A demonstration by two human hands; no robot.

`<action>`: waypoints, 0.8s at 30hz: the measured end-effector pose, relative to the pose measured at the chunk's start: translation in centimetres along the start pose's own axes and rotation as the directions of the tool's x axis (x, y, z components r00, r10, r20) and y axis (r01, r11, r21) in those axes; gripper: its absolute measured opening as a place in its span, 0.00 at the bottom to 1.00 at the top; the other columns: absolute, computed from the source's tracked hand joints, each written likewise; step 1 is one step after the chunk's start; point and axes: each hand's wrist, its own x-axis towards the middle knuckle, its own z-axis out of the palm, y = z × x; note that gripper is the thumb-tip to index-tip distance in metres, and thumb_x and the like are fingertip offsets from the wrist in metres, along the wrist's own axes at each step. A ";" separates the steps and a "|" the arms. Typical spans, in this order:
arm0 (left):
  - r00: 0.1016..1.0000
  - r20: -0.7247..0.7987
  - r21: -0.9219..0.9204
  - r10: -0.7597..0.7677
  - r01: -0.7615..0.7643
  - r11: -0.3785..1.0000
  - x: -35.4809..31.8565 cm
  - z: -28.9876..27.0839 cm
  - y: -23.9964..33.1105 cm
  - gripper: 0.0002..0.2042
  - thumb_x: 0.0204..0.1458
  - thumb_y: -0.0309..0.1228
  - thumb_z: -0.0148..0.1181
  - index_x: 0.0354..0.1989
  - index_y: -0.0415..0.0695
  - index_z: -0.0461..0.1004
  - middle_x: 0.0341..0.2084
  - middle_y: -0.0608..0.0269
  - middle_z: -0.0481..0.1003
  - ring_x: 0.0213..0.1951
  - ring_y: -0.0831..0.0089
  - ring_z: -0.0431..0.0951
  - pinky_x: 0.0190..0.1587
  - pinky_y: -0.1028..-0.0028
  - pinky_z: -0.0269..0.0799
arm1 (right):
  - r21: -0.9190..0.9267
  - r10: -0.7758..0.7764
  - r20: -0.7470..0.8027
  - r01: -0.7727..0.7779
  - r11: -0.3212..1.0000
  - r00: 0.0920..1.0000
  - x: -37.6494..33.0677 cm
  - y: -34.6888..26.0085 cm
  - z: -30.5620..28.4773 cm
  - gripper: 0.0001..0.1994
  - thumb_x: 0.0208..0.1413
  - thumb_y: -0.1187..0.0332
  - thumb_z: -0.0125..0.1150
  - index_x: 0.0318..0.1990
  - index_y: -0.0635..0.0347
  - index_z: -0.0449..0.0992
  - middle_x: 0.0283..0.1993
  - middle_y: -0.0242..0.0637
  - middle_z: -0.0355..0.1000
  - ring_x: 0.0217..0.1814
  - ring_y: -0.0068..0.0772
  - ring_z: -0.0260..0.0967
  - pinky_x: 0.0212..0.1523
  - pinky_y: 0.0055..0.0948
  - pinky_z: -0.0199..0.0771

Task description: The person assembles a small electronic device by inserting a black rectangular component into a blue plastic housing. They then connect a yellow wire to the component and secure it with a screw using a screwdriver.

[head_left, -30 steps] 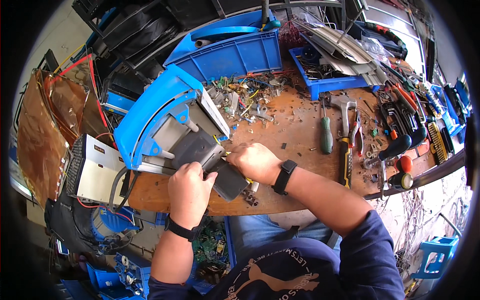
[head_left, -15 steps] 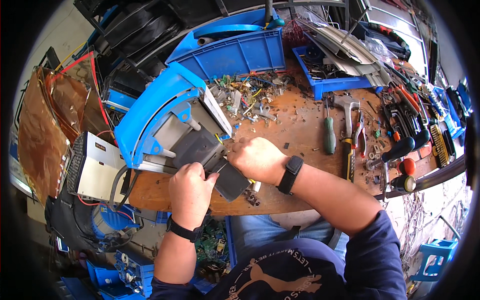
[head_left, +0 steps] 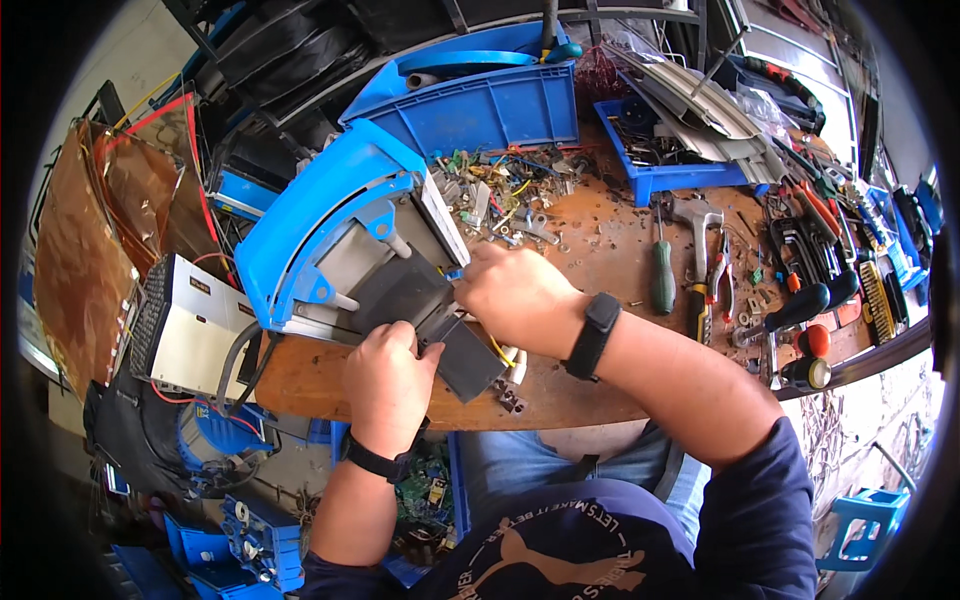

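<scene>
A blue curved housing (head_left: 325,215) with a grey inside lies tilted at the table's left front. In its middle sits a dark grey box (head_left: 402,297), and a dark flat panel (head_left: 468,362) sticks out from it toward me. My left hand (head_left: 388,375) is closed on the near edge of the box, thumb beside the panel. At the right edge of the box, my right hand (head_left: 520,298) is curled shut; its fingertips are hidden, so what they pinch does not show. Just below that hand, a yellow wire (head_left: 500,350) and a white connector (head_left: 517,368) hang by the panel.
Loose screws and scraps (head_left: 500,195) cover the table behind the housing. Further back stand a large blue crate (head_left: 470,115) and a blue tray (head_left: 690,178) of metal parts. To the right lie a green-handled screwdriver (head_left: 662,270), a hammer (head_left: 697,255) and pliers (head_left: 722,275).
My right hand has moved slightly away from me along the box's right edge, showing more of the white connector. My left hand keeps its hold. The whole view has shifted a little.
</scene>
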 end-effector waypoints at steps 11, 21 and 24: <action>1.000 -0.029 -0.020 0.010 -0.011 1.000 -0.4 0.2 -0.2 0.14 0.37 0.31 0.72 0.20 0.41 0.68 0.21 0.54 0.72 0.27 0.51 0.75 0.31 0.57 0.71 | 0.794 0.487 0.598 -0.389 -0.467 0.636 -1.2 0.5 2.1 0.09 0.59 0.69 0.59 0.38 0.69 0.76 0.28 0.37 0.74 0.25 0.24 0.71 0.24 0.21 0.76; 0.995 0.021 -0.337 0.100 -0.087 0.937 -0.7 -0.9 -1.9 0.14 0.38 0.23 0.68 0.21 0.40 0.63 0.21 0.53 0.68 0.28 0.50 0.72 0.30 0.57 0.67 | 0.826 0.535 0.564 -0.421 -0.376 0.629 -0.8 -3.3 1.3 0.10 0.61 0.69 0.54 0.34 0.69 0.75 0.29 0.37 0.75 0.24 0.21 0.70 0.24 0.20 0.73; 0.981 0.015 -0.416 0.194 -0.170 0.893 -0.9 -0.8 -3.0 0.14 0.35 0.16 0.64 0.22 0.38 0.60 0.21 0.54 0.63 0.24 0.54 0.67 0.27 0.62 0.64 | 0.883 0.539 0.457 -0.433 -0.181 0.707 -0.4 -3.3 0.4 0.10 0.60 0.69 0.56 0.30 0.67 0.77 0.26 0.37 0.75 0.24 0.23 0.71 0.25 0.21 0.73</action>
